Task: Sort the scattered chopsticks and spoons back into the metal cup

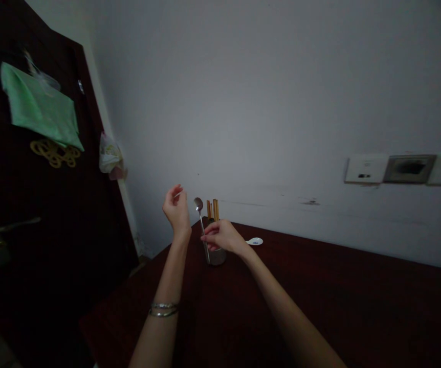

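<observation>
My right hand pinches the thin handle of a long metal spoon between thumb and fingers. The spoon stands nearly upright, bowl at the top, its lower end beside a cylindrical holder. Whether that end is in front of the holder or inside it, I cannot tell. Yellow-brown chopsticks stick up from the holder, behind my right hand. To the left of the spoon, my left hand is raised with loosely bent fingers, and nothing shows in it. A white spoon lies on the table behind my right wrist, its handle partly hidden.
The dark red table meets a pale wall with sockets at right. To the left is a dark door with a handle and a hanging green cloth. A plastic bag hangs by the door frame.
</observation>
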`<state>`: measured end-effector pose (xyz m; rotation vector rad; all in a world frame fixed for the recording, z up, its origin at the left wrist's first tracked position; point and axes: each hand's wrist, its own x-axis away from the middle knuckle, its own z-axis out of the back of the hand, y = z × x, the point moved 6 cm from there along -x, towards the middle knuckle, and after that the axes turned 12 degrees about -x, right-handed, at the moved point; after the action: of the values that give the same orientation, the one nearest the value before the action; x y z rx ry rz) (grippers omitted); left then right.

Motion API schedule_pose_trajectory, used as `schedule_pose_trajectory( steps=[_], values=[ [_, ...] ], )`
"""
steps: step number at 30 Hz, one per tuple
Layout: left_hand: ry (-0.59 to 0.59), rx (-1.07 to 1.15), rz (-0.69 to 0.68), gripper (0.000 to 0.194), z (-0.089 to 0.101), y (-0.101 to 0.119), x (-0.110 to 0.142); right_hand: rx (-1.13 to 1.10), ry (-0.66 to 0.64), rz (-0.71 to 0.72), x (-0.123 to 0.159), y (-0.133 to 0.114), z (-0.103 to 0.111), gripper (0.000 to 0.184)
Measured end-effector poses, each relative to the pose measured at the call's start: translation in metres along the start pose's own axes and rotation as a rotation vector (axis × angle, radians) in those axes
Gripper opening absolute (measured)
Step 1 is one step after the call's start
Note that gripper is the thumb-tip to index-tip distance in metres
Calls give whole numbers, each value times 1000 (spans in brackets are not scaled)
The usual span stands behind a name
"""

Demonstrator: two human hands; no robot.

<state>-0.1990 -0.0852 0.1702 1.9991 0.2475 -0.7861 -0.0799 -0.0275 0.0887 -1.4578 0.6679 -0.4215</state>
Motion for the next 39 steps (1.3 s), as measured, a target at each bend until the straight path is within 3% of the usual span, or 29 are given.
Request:
schedule_pose_trajectory(
  steps=[2, 5, 8, 11, 17, 22, 29, 39],
  values=[
    [5, -77, -77, 19, 6, 9, -5, 13, -88, -126, 6, 23, -7, 6],
    [-99, -156, -115, 14, 3, 13, -11, 38, -222, -299, 17, 64, -16, 5],
    [-232, -193, -75, 13, -7, 3, -13, 81, -226, -380, 26, 95, -15, 9],
    [-348, -247, -15, 12, -14, -18, -11, 117, -191, -407, 33, 109, -11, 11],
    [-523, -366, 41, 10, -19, -66, 3, 150, -156, -431, 42, 123, -7, 10],
    [-574, -424, 43, 11, -14, -96, 17, 220, -115, -400, 44, 129, -4, 14],
    [-601, -404, 220, 20, -9, -137, 28, 308, -107, -369, 45, 126, -6, 18],
    [-659, -410, 315, 21, -14, -159, 39, 393, -55, -364, 46, 121, -11, 22]
  ],
)
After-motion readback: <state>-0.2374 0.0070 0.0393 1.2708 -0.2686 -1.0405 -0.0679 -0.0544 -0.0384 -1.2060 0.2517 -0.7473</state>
